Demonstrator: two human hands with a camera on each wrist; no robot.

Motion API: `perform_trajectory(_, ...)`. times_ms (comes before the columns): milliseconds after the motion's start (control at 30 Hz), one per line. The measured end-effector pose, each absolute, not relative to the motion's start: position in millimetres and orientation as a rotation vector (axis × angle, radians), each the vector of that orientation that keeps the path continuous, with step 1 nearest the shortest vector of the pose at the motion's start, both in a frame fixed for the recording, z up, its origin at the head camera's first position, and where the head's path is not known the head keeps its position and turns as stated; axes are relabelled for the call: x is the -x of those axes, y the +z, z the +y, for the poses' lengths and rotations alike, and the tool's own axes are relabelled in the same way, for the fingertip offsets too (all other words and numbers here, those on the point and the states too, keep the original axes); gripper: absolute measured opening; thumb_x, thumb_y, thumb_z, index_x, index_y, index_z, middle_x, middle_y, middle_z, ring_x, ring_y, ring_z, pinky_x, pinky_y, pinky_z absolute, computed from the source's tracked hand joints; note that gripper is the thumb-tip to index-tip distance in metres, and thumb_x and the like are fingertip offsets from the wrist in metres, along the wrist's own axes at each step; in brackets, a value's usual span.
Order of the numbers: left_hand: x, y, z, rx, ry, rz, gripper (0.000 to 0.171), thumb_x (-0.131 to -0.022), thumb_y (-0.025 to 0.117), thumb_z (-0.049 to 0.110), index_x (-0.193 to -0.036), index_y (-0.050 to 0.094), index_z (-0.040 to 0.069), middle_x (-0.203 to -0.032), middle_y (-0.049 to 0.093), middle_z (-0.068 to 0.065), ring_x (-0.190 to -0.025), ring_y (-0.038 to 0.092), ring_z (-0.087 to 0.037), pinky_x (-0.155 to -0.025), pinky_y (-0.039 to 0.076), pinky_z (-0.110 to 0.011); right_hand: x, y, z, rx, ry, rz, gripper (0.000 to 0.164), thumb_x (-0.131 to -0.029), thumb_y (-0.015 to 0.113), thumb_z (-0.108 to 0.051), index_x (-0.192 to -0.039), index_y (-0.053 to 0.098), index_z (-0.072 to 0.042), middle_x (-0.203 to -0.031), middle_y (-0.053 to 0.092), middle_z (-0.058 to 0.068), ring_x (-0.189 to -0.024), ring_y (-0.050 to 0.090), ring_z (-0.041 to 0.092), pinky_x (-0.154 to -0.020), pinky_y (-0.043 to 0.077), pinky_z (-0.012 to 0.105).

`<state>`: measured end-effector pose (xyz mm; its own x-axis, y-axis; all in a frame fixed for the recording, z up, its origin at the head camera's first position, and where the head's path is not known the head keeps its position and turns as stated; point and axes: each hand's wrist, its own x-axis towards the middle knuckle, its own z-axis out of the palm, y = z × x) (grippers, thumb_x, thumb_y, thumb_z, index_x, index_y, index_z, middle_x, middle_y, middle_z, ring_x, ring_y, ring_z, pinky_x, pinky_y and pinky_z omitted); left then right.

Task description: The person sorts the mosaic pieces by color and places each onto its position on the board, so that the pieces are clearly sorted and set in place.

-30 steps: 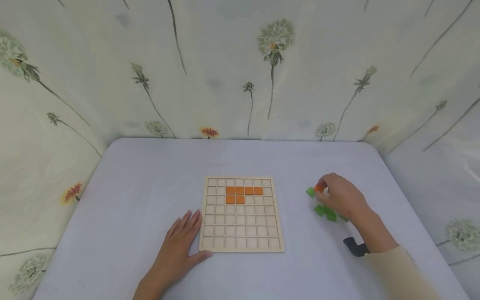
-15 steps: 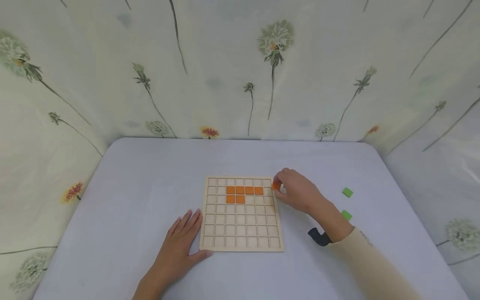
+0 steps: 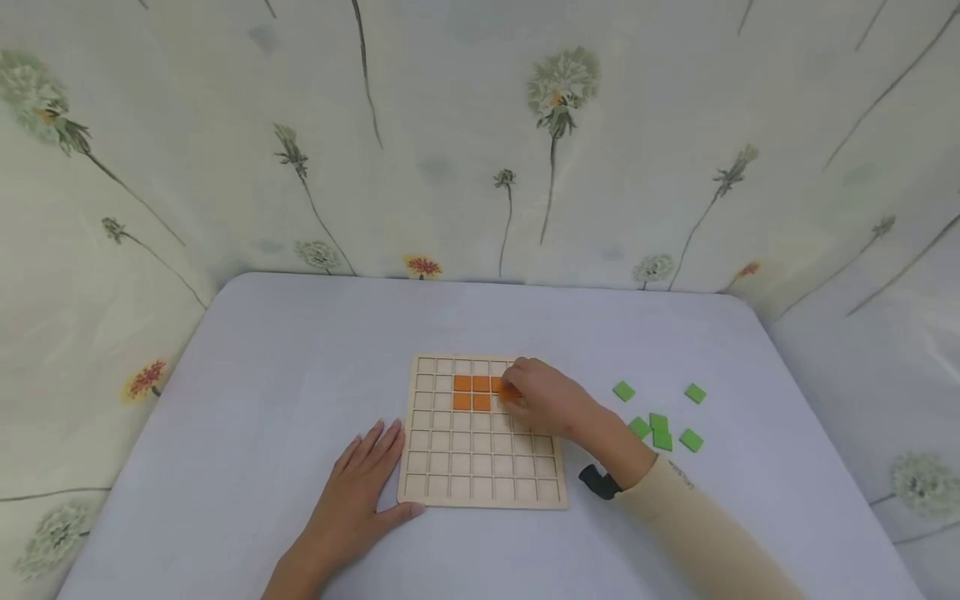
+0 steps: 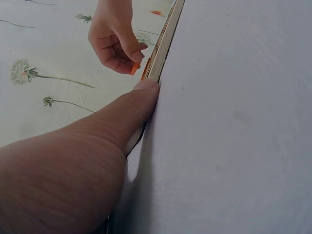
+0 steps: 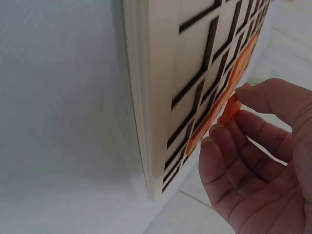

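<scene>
R hand [image 3: 551, 400]: grip closed to a thumb-and-fingers pinch w/ an orange tile [image 5: 231, 110] in it, over the upper R part of the wooden grid board [image 3: 480, 446]; can't tell if tile touches board. Set orange tiles [image 3: 472, 402] sit just L of it, in 2 rows. L hand [image 3: 358, 493]: grip open, fingers straight, thumb on board's near L corner. Six green tiles [image 3: 692, 440] on surface [image 3: 300, 350], R of board.

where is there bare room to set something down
The table is bare left of the left hand, and behind the board up to the back edge. It's crowded to the board's right, with green tiles and the beige sleeve, and over the board, where the right hand holds an orange tile.
</scene>
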<state>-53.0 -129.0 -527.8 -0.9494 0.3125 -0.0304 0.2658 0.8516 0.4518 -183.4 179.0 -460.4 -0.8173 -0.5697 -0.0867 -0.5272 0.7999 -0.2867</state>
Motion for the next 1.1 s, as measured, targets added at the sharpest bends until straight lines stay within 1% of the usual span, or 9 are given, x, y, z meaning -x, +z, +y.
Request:
perform_trajectory(167,51.4,-525.1,-129.1,-0.468,0.714,2.927,0.106,-0.085,0.081,0.058,-0.166,0.030,0.015,-0.173,0.020,0.006,-0.161,0.007,-0.019,-0.129,0.007,-0.047,182.9,-466.6,171.2,0.901,-0.335,2.819,0.016,-0.094,0.074,-0.011,-0.109,0.072,-0.006,-0.101,0.063,0.001,-0.090,0.058,0.016,-0.081,0.056,0.032)
perform_trajectory(333,50.8,-524.2,-128.1,-0.480,0.727,2.936,0.104,-0.085,0.081,0.057,-0.165,0.032,0.013,-0.172,0.023,0.003,-0.161,0.010,-0.021,-0.128,0.009,-0.048,180.8,-468.7,168.9,0.906,-0.306,2.823,0.021,-0.093,0.075,-0.011,-0.113,0.073,-0.005,-0.103,0.063,0.002,-0.092,0.060,0.017,-0.083,0.056,0.033)
perform_trajectory(567,51.2,-525.0,-128.1,-0.484,0.705,2.935,0.105,-0.085,0.080,0.059,-0.165,0.031,0.013,-0.172,0.022,0.004,-0.161,0.009,-0.021,-0.129,0.008,-0.047,179.6,-473.7,171.2,0.920,-0.282,2.843,0.022,-0.094,0.075,-0.011,-0.114,0.073,-0.004,-0.105,0.064,0.004,-0.096,0.061,0.019,-0.084,0.057,0.033)
perform_trajectory(733,52.3,-523.8,-128.4,-0.472,0.697,2.927,0.106,-0.085,0.080,0.060,-0.166,0.029,0.015,-0.173,0.020,0.005,-0.161,0.006,-0.019,-0.129,0.005,-0.046,180.0,-474.5,171.9,0.916,-0.289,2.857,0.021,-0.095,0.075,-0.013,-0.114,0.073,-0.005,-0.106,0.064,0.003,-0.097,0.062,0.019,-0.085,0.057,0.033)
perform_trajectory(933,51.8,-523.6,-128.1,-0.486,0.700,2.932,0.105,-0.086,0.080,0.059,-0.166,0.030,0.013,-0.173,0.021,0.004,-0.161,0.008,-0.020,-0.129,0.006,-0.047,179.3,-474.2,172.2,0.893,-0.315,2.855,0.020,-0.096,0.073,-0.013,-0.115,0.073,-0.006,-0.106,0.064,0.002,-0.095,0.061,0.017,-0.084,0.057,0.032)
perform_trajectory(1100,51.4,-523.3,-127.9,-0.482,0.695,2.931,0.105,-0.086,0.080,0.059,-0.166,0.031,0.013,-0.173,0.021,0.004,-0.161,0.008,-0.020,-0.129,0.006,-0.047,177.5,-473.8,173.6,0.883,-0.359,2.853,0.019,-0.096,0.073,-0.013,-0.115,0.074,-0.006,-0.104,0.063,0.001,-0.091,0.058,0.014,-0.081,0.056,0.031)
